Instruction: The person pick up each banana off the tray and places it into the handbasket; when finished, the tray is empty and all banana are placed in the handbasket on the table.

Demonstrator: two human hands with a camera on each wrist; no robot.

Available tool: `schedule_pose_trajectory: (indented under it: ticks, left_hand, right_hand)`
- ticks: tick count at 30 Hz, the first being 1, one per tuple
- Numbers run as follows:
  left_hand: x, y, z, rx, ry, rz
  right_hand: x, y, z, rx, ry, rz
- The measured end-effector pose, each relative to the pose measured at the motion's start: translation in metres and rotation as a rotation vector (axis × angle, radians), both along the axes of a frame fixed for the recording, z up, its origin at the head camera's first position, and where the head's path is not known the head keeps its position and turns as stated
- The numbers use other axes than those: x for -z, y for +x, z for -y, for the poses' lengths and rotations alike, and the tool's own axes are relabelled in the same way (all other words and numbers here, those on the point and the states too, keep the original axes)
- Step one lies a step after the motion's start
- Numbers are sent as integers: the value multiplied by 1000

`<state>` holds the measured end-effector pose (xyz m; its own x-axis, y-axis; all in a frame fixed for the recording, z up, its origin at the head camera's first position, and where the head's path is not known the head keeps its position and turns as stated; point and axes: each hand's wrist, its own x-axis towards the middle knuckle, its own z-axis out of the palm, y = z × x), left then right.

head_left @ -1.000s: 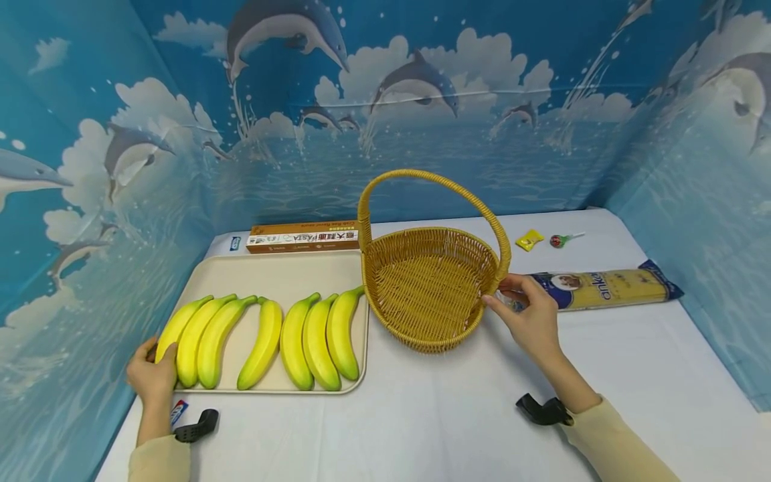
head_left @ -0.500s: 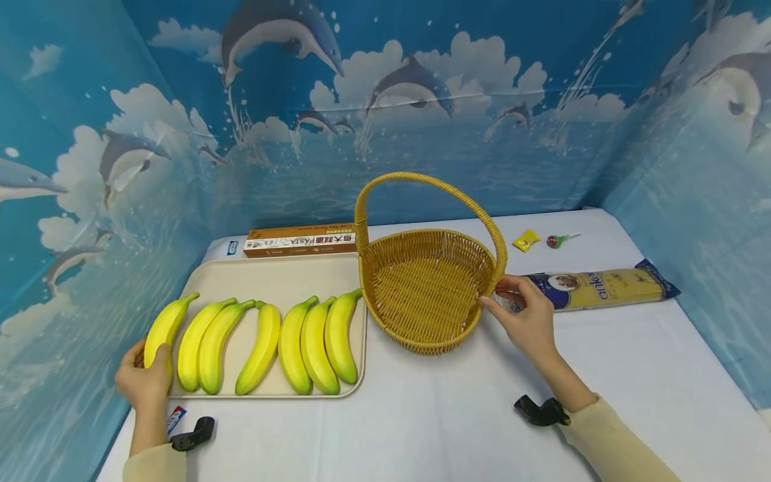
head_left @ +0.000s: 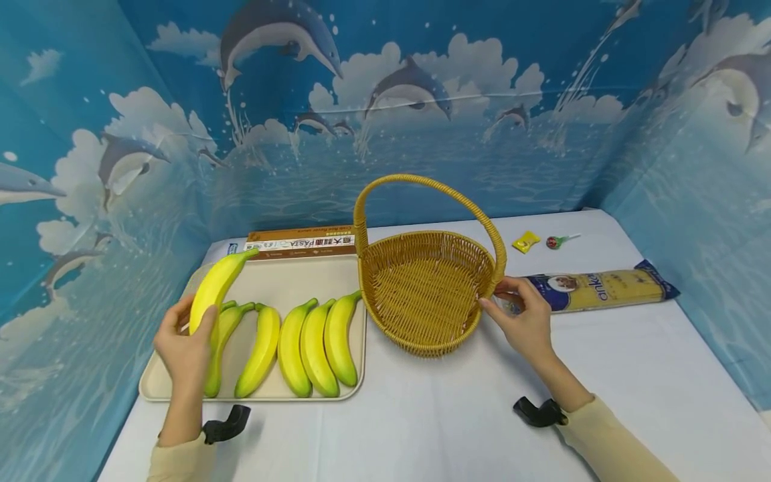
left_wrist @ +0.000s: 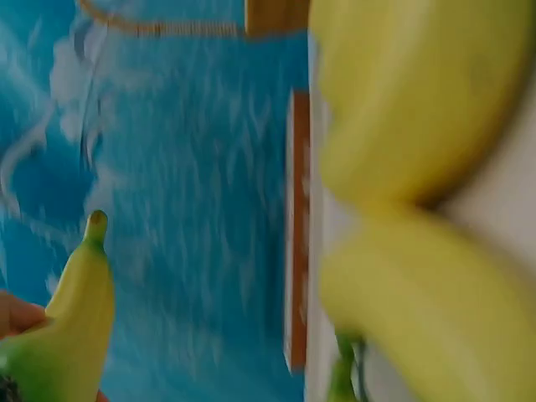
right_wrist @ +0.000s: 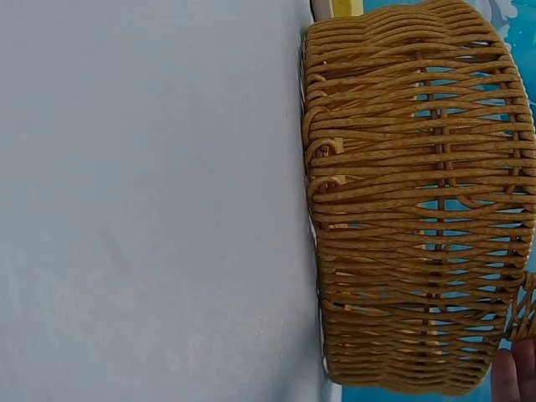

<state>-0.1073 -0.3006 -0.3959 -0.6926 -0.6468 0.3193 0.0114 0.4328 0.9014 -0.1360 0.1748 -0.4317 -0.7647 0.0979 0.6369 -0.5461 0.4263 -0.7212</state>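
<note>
Partly hidden is the tray (head_left: pixel 301 276); beside it, the basket (head_left: pixel 429 293) is pinched at the rim by the right hand (head_left: pixel 525 321), cut off in its wrist view. Since the earlier frame, a banana (head_left: pixel 214 288) gripped by the left hand (head_left: pixel 187 345) has been raised rightward over the tray, with another banana (head_left: pixel 228 305) nearly hidden.

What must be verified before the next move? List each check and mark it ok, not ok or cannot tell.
1. Left grip holds one banana: ok.
2. Held banana clear of the tray: ok, the left wrist view shows it raised against the backdrop.
3. Right grip on the basket: ok, by the right base of the handle.
4. Room in the basket: ok, nothing shows inside.
5. Handle folded aside: not ok, it stands arched; probably worth steering round it.
6. Firmness of the hold on the basket: cannot tell.
</note>
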Motion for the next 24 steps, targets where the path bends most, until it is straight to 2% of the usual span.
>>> schedule_pose_trajectory:
  ticks: [7, 11, 14, 18, 24]
  left_hand:
    - [-7, -24, -85, 308, 64, -110]
    - [-2, -41, -131, 426, 36, -121]
    - [2, -51, -162, 479, 3, -114]
    - [8, -64, -195, 513, -14, -91]
    - [20, -83, -224, 511, -35, -57]
  right_hand:
    - [1, 0, 1, -9, -22, -16]
    - [0, 1, 1, -13, -25, -22]
    - [0, 0, 1, -14, -23, -24]
    - [1, -1, 1, -12, -21, -27]
    - [3, 0, 0, -9, -18, -15]
